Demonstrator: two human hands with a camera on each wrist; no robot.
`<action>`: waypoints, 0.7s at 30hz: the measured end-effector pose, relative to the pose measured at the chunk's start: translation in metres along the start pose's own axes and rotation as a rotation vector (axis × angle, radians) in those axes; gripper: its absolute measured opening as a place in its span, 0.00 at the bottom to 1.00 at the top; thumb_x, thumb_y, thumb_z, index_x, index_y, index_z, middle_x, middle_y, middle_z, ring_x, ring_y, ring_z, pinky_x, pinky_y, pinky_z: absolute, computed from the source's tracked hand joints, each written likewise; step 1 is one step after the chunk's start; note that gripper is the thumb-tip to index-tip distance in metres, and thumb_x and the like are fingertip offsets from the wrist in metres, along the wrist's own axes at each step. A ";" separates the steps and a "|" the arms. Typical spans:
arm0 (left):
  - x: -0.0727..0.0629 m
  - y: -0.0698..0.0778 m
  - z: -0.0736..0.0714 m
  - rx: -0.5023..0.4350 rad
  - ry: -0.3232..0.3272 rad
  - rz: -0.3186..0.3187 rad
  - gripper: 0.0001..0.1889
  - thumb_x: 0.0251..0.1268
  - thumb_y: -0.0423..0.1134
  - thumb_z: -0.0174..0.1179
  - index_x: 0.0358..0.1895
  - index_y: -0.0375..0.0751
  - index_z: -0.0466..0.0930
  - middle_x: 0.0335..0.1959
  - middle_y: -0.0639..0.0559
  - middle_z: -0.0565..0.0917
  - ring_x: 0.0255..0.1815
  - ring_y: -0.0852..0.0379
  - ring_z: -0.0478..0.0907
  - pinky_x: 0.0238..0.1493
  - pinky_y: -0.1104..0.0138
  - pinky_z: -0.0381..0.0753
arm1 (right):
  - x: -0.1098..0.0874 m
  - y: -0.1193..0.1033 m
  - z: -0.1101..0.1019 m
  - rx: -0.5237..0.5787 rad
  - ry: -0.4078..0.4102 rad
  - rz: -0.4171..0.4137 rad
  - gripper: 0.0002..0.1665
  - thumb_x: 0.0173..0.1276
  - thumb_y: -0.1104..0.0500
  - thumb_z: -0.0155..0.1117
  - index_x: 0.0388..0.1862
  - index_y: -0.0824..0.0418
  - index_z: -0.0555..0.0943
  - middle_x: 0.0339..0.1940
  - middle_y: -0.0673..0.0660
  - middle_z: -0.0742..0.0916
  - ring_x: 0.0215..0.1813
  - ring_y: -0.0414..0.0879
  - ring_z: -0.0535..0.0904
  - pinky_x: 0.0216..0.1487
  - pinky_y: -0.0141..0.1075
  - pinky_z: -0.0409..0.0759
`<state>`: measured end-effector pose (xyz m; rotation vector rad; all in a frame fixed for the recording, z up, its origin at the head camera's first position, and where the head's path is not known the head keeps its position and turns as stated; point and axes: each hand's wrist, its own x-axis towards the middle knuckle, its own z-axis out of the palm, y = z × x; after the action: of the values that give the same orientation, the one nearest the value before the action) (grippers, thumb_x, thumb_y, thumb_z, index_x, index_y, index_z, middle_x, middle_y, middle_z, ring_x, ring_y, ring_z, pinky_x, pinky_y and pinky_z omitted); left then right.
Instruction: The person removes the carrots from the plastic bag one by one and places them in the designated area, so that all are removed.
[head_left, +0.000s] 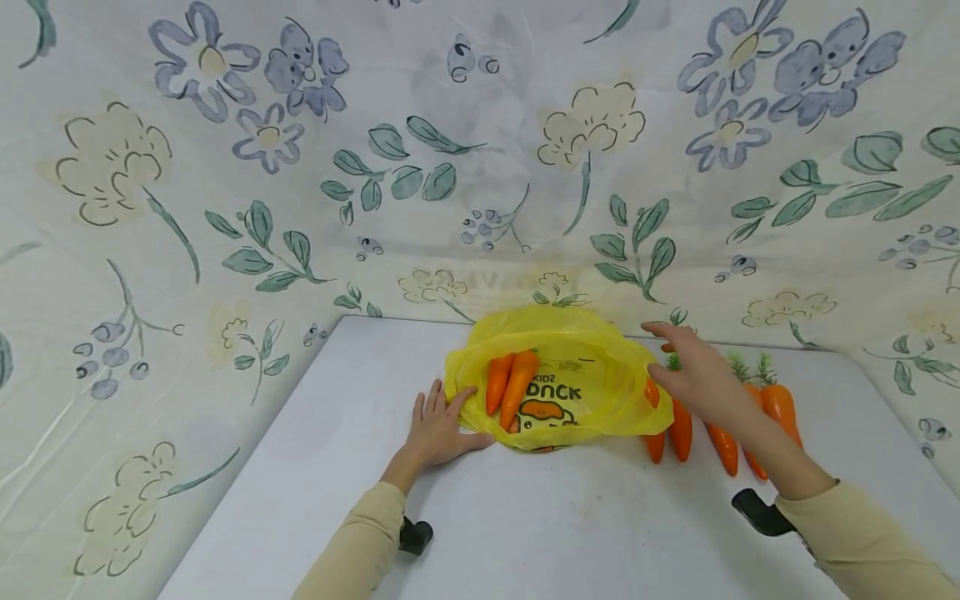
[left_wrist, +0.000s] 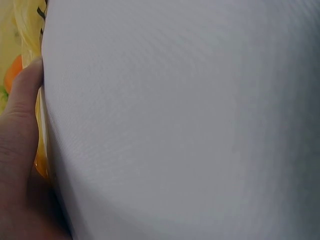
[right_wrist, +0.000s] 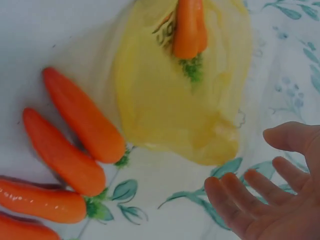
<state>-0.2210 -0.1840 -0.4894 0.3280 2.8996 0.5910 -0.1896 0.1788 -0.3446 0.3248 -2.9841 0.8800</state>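
A yellow plastic bag [head_left: 600, 392] with a printed duck lies with its mouth toward me. Inside its left part are carrots [head_left: 519, 387] with green tops, also visible in the right wrist view. My left hand [head_left: 437, 432] rests at the bag's left rim, fingers spread; in the left wrist view the thumb [left_wrist: 25, 90] lies along the yellow edge. Held above the table at the bag's right side, my right hand [head_left: 701, 375] has its fingers extended and nothing in them. Below it lie several loose carrots [right_wrist: 82, 115], partly hidden by the hand and forearm.
The white table [head_left: 315, 417] runs back to a flower-printed sheet [head_left: 480, 208] hanging behind and at the sides. Black wrist-camera mounts [head_left: 761, 510] stick out from both wrists.
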 end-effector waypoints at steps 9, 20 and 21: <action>0.002 -0.001 0.001 0.013 0.014 0.003 0.47 0.56 0.67 0.63 0.76 0.49 0.59 0.77 0.27 0.49 0.80 0.34 0.37 0.76 0.40 0.34 | 0.011 -0.026 0.017 0.011 -0.015 -0.016 0.35 0.71 0.62 0.59 0.75 0.60 0.62 0.72 0.66 0.70 0.66 0.64 0.70 0.60 0.58 0.77; 0.001 -0.001 0.001 -0.010 0.026 0.012 0.46 0.56 0.66 0.63 0.76 0.50 0.60 0.77 0.27 0.49 0.80 0.34 0.37 0.76 0.40 0.33 | 0.026 -0.046 0.043 -0.011 0.087 -0.138 0.30 0.70 0.63 0.60 0.70 0.60 0.70 0.67 0.63 0.76 0.60 0.59 0.77 0.55 0.52 0.81; 0.001 -0.001 0.001 -0.010 0.027 0.013 0.46 0.56 0.66 0.63 0.76 0.50 0.60 0.77 0.27 0.49 0.80 0.34 0.37 0.76 0.40 0.33 | 0.027 -0.047 0.045 -0.007 0.096 -0.142 0.30 0.70 0.64 0.60 0.70 0.59 0.70 0.67 0.63 0.76 0.59 0.59 0.77 0.54 0.51 0.81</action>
<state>-0.2217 -0.1838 -0.4910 0.3403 2.9213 0.6161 -0.2042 0.1109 -0.3551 0.4738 -2.8351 0.8456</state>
